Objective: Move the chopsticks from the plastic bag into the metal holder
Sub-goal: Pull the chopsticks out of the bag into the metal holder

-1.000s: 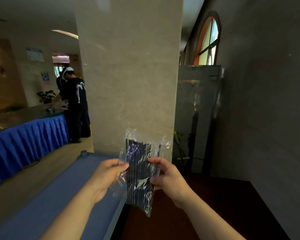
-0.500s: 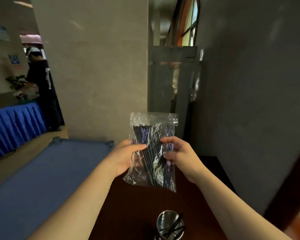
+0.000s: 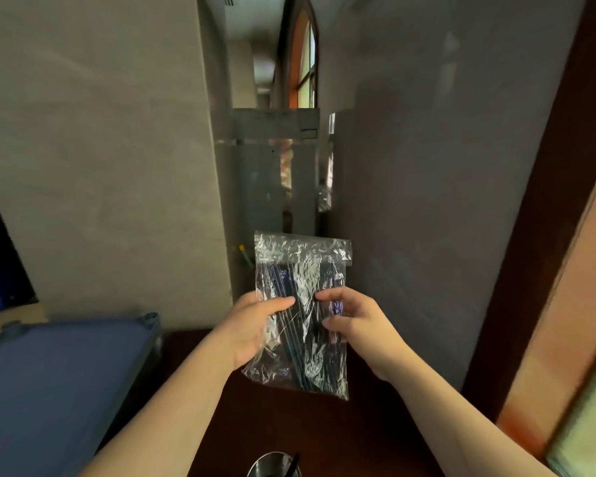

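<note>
As before, plastic bag held, metal holder nearer

text: none legible | plastic bag: no readable print (blurred purple marks inside only)

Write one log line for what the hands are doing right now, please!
left hand: gripping plastic bag | right hand: gripping bag | chopsticks: inside bag | metal holder: below, bottom edge

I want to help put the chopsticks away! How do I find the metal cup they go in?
Look at the dark brown table below the two hands holding the plastic bag. At its near edge, right at the bottom of the picture, stands the metal holder. It is the only shiny round thing there.
</note>
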Demonstrator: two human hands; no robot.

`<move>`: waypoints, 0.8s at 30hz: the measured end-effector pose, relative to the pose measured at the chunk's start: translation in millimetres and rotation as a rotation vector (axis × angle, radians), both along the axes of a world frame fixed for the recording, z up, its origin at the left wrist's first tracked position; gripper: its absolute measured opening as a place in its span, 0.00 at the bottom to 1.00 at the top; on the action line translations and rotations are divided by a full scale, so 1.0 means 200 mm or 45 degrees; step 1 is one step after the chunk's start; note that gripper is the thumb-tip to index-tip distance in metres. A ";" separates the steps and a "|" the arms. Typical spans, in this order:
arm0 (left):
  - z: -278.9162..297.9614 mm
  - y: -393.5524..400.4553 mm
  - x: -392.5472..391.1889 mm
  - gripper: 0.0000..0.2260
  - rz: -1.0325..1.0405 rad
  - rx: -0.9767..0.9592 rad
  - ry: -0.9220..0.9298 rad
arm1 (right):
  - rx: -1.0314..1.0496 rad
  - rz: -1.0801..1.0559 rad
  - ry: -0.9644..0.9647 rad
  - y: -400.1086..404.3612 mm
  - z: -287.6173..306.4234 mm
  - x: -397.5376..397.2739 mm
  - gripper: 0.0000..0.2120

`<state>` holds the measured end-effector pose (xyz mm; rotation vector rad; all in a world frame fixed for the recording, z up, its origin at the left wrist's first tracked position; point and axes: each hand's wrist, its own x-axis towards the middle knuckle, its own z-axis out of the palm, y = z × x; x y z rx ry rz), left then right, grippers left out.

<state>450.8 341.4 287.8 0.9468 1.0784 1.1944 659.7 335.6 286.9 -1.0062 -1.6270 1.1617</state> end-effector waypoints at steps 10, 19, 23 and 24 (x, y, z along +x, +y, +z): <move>0.02 0.01 -0.14 0.47 -0.017 0.069 0.040 | 0.467 -0.319 -0.099 0.03 0.11 -0.06 0.32; -0.05 -0.11 -0.33 0.48 -0.048 0.053 0.026 | 0.669 -0.518 -0.283 -0.01 0.12 -0.25 0.15; -0.10 -0.16 -0.39 0.52 -0.059 0.043 0.039 | 0.739 -0.557 -0.382 -0.02 0.09 -0.29 0.13; -0.11 -0.18 -0.40 0.52 -0.068 0.038 0.040 | 0.748 -0.562 -0.396 -0.02 0.08 -0.29 0.12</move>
